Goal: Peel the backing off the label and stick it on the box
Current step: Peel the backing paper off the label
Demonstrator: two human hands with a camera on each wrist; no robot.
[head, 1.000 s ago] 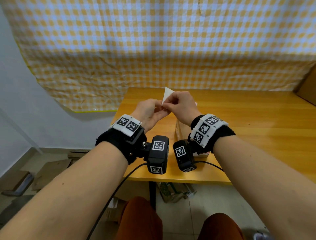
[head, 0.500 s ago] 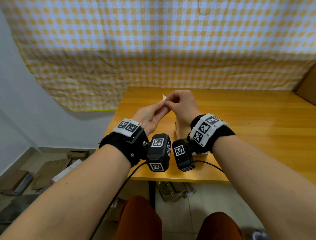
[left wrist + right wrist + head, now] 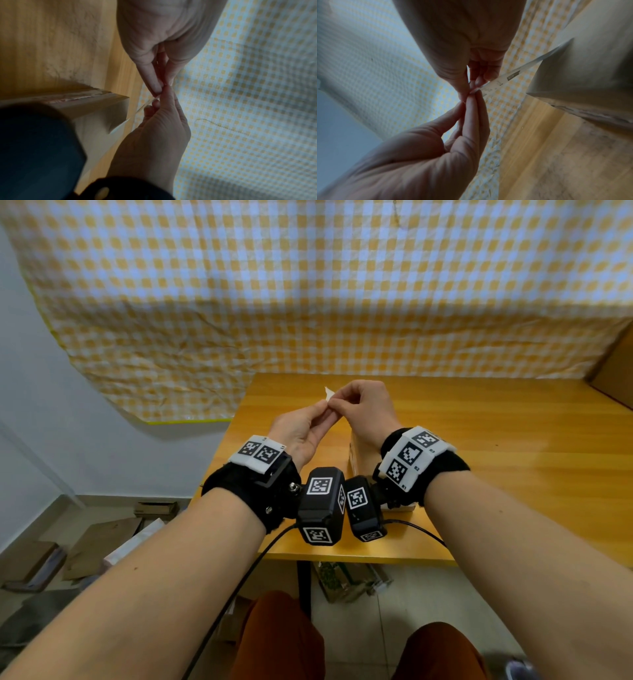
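Above an orange wooden bench, both hands' fingers pinch a thin white paper label; rough peeling could tear it.

The table is of wood, yellow-orange, smooth and with a light gloss that gives back the light. The box is of plain brown cardboard, matt, and its top edge looks torn and rough. The label is thin white paper with dark print, smooth, and so thin that light passes a little through it. Behind the table hangs a checked sheet, yellow and white; it looks like thin cloth or plastic film, wrinkled, with a weak shine. The wrist bands are of black fuzzy fabric, and the camera housings are of black matt plastic with paper-like printed markers. The floor is of pale smooth tiles.
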